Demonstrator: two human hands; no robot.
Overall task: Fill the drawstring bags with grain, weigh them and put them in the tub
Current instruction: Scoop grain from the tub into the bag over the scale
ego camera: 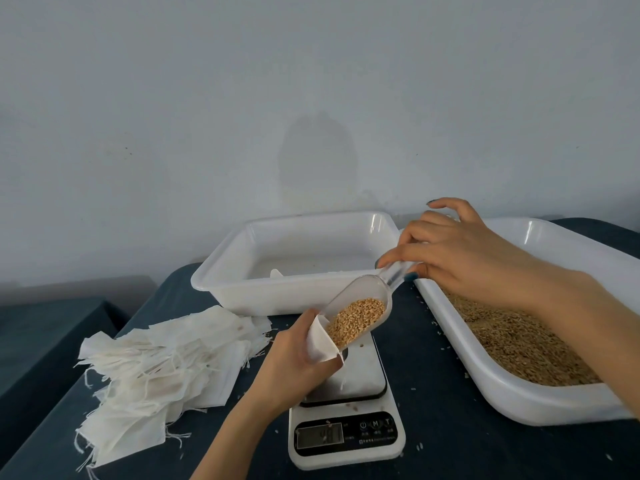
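Observation:
My left hand (294, 362) grips a small white drawstring bag (320, 342) with its mouth held wide above the white kitchen scale (346, 431). My right hand (450, 254) pinches the handle of a clear plastic scoop (360, 306). The scoop is tilted down to the left, its lip at the bag's mouth, and it is loaded with tan grain (356, 320). A white tub (221, 275) stands behind the scale, and a small white piece shows on its floor near the front wall. To the right is a white tray of grain (512, 386).
A heap of flat white drawstring bags (162, 372) lies left of the scale on the dark blue tablecloth (433, 358). Loose grains are scattered on the cloth and the scale. A grey wall rises just behind the tub. A lower dark surface sits far left.

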